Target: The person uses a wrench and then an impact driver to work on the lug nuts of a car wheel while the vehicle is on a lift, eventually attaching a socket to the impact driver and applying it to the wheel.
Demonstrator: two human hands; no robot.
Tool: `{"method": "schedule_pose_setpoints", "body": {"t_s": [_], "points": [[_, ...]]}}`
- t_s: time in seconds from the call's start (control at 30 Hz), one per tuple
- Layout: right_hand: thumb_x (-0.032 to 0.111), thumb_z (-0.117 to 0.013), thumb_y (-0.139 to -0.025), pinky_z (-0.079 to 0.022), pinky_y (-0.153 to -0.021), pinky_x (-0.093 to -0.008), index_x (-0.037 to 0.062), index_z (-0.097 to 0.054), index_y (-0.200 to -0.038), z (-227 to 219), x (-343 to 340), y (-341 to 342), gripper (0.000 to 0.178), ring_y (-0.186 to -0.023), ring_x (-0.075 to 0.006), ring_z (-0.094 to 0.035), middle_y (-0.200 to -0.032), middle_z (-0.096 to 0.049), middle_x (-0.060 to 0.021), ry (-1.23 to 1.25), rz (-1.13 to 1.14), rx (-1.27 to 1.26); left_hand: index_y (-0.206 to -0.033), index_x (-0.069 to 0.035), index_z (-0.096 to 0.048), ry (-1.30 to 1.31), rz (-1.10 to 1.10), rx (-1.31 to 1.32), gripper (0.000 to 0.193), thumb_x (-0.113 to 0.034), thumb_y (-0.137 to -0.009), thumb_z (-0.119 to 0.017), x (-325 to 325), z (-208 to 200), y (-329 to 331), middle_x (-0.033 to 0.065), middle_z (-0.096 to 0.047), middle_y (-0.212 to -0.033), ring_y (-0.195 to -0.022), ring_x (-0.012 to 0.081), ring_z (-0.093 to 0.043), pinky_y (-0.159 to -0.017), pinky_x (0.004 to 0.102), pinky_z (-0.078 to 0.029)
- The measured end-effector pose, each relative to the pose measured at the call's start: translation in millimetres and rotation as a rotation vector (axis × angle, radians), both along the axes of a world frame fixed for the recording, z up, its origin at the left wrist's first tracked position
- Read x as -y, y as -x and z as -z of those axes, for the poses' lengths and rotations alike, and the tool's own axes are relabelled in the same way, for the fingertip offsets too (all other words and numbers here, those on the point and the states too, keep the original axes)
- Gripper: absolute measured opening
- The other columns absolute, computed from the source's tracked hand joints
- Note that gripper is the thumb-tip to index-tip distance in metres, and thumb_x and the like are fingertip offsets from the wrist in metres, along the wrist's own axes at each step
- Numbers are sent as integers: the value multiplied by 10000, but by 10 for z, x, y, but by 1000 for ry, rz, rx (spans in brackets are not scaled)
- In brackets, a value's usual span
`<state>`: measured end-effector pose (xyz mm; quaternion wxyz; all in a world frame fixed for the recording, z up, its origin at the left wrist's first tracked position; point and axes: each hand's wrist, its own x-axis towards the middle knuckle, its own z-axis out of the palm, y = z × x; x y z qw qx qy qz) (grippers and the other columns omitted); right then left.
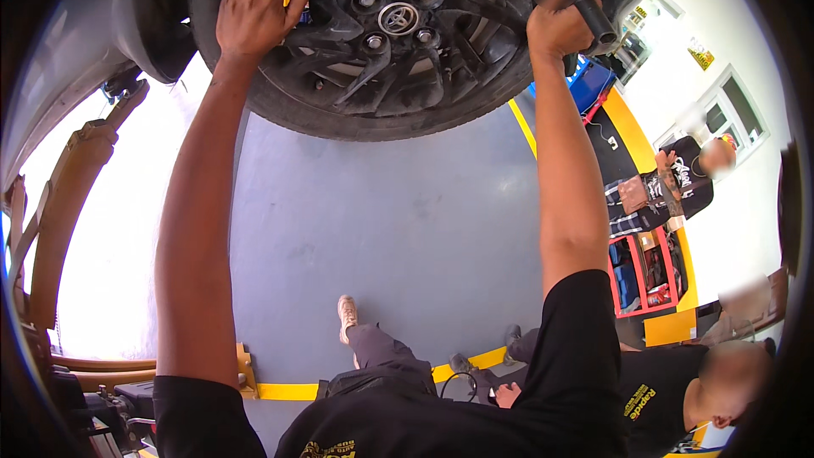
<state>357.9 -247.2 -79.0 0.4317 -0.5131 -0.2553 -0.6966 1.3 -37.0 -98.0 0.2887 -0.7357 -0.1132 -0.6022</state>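
A black multi-spoke alloy wheel [352,76] with its tyre [373,129] fills the top of the view, raised off the floor under a vehicle. Several silver lug nuts [374,41] sit around its centre cap [398,19]. My left hand [254,13] lies with fingers spread against the wheel's left side, over the tyre and outer spokes. At the wheel's right edge my right hand [560,32] is wrapped round a black impact wrench [597,24]. Blur covers the upper part of that tool, so I cannot tell whether it touches a nut.
A yellow-brown lift arm [72,203] stands at the left. To the right, a person [678,187] stands near a red-framed shelf [649,276]; another person in a black shirt [657,390] is close at my lower right. A blue case [589,85] lies beyond my right forearm.
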Motion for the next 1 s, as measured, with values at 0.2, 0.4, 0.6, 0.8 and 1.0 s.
{"method": "schedule_pose_setpoints", "body": {"t_s": [0.2, 0.4, 0.6, 0.8, 1.0], "points": [[208, -752, -858, -533, -717, -511, -35, -621, -1102, 101, -57, -44, 368, -857, -405, -694, -974, -677, -183, -4, -44, 64, -1007, -82, -710, -52, 6, 21, 167, -194, -883, -709, -41, -35, -20, 196, -483, -1534, -1441, 388, -453, -1144, 506, -419], [167, -758, -850, -526, -783, -503, -41, -602, -1199, 264, -82, -66, 436, -921, -410, -678, -1041, -664, -183, 15, -90, -17, -994, -90, -715, -109, 34, 24, 160, -197, -875, -718, -100, -109, -108, 188, -503, -1513, -1419, 381, -475, -1127, 507, -432], [162, -775, -823, -519, -763, -511, -46, -596, -1165, 405, -98, -163, 439, -912, -416, -670, -1011, -646, -195, 24, -45, -96, -1007, -97, -715, -82, 42, -7, 169, -209, -880, -710, -97, -135, -183, 158, -518, -1498, -1412, 365, -475, -1130, 499, -429], [196, -808, -795, -522, -778, -530, -44, -597, -1159, 278, -181, -200, 484, -911, -427, -669, -1015, -640, -204, 92, -54, -15, -1067, -102, -726, -15, -40, 65, 208, -206, -888, -700, -203, 116, -249, 149, -504, -1511, -1440, 354, -436, -1160, 485, -393], [207, -818, -789, -520, -791, -530, -39, -595, -1183, 184, -254, -169, 516, -927, -428, -664, -1038, -637, -200, 85, -44, 41, -1096, -84, -726, 8, -9, 135, 226, -193, -903, -681, -265, 219, -267, 164, -489, -1520, -1447, 364, -419, -1164, 487, -383]]}}
